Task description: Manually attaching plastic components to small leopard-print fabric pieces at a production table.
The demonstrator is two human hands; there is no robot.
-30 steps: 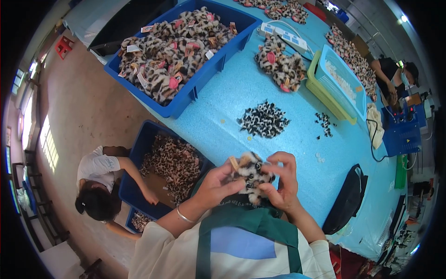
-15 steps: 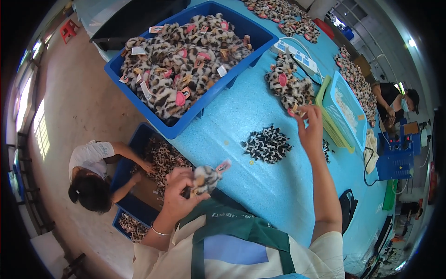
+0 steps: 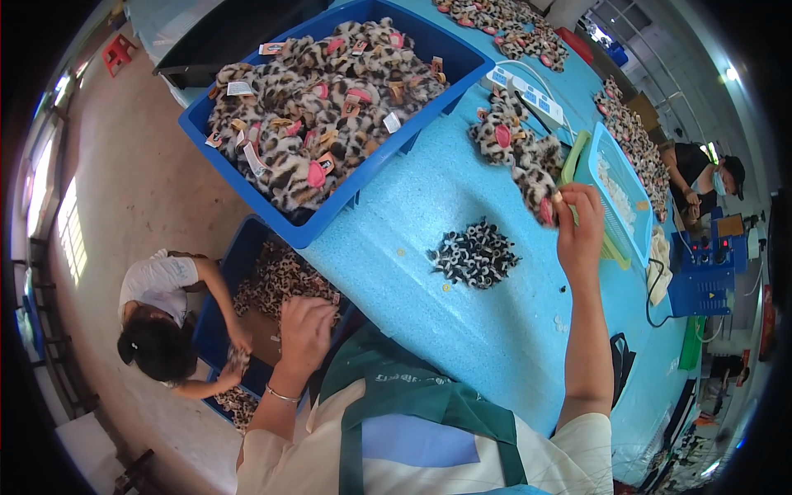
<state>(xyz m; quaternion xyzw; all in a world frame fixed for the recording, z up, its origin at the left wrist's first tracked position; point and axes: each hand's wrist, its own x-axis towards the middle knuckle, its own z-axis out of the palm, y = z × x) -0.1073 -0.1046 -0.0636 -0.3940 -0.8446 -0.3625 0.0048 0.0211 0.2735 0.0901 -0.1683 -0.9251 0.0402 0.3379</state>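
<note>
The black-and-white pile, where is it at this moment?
In the head view, the pile lies just right of centre on the table, left of the right hand.

A green apron (image 3: 466, 406), cream shirt (image 3: 584, 447) and silver bangle (image 3: 282, 397) are worn.

The desk (image 3: 388, 285) has a speckled light-blue top, and a blue crate (image 3: 312, 229) rests toward its left edge. A heap of small black-and-white pieces (image 3: 474, 254) sits near the middle. Beyond it, spotted plush pieces (image 3: 503, 136) lie near a white power strip (image 3: 532, 101) and a yellow-green basket (image 3: 576, 157). More spotted plush (image 3: 631, 120) spreads farther back; a black bag (image 3: 621, 363) lies right.
</note>
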